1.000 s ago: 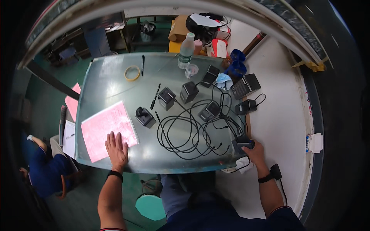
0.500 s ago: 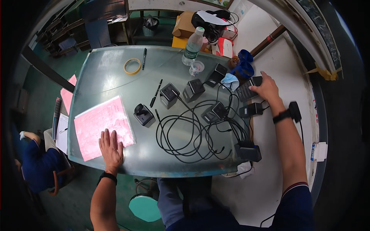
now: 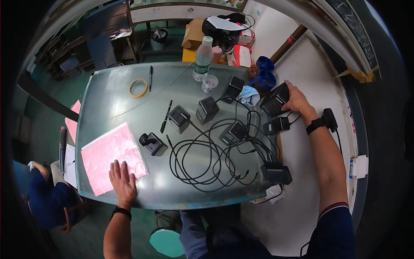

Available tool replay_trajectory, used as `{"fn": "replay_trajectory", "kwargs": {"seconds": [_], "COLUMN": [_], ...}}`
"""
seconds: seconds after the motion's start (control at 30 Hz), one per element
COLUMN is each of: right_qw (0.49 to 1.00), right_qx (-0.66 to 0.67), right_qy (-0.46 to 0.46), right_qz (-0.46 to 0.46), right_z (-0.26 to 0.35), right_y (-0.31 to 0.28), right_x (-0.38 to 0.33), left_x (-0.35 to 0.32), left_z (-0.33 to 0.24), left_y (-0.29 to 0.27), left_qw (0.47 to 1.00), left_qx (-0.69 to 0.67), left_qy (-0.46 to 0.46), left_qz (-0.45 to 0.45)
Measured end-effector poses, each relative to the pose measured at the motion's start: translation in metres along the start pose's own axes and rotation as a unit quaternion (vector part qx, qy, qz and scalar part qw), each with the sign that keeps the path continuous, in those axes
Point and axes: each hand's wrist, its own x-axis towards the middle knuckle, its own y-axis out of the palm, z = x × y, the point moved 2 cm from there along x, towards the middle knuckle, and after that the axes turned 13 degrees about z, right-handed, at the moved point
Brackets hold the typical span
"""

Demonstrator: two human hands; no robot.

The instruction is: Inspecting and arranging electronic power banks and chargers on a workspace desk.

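Note:
My left hand [image 3: 123, 183] lies flat, fingers stretched, on the lower edge of a pink sheet in a clear sleeve [image 3: 110, 157]. At the table's right side my right hand [image 3: 296, 100] grips a black box-shaped device [image 3: 274, 100] by its right side, the thumb on its near face. The device sits tilted beside a crumpled blue face mask [image 3: 249, 95] and a blue tape roll [image 3: 264, 80]. Just below it is a small black block with a cable [image 3: 277, 125]. Several similar black devices, one of them a black cube [image 3: 179, 118], stand mid-table.
Looped black cables [image 3: 202, 166] spread across the glass-topped table [image 3: 112, 103] to a black charging hub [image 3: 277, 173]. A water bottle [image 3: 202, 60], a plastic cup [image 3: 210, 83], yellow tape [image 3: 138, 88] and pens stand or lie farther back. A person [image 3: 51, 196] sits at the left.
The black device in my right hand has tipped up, showing more of its side. The view has shifted slightly, so the table appears lower and more to the left. My left hand stays on the sheet.

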Motion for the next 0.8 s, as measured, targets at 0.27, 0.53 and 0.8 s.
{"fn": "replay_trajectory", "kwargs": {"seconds": [0.27,0.53,0.8], "right_qw": [0.999,0.983,0.939], "right_qx": [0.03,0.058,0.032], "right_qy": [-0.01,-0.137,-0.335], "right_qz": [-0.016,-0.106,-0.066], "right_z": [-0.007,0.041,0.13], "right_y": [0.013,-0.016,0.003], "right_x": [-0.003,-0.011,0.026], "left_x": [0.003,0.002,0.001], "left_z": [-0.006,-0.005,-0.001], "left_y": [0.0,-0.002,0.0], "left_qw": [1.0,1.0,1.0], "left_qx": [0.006,0.0,-0.011], "left_qy": [0.004,0.007,0.003], "left_qz": [0.013,0.008,0.007]}}
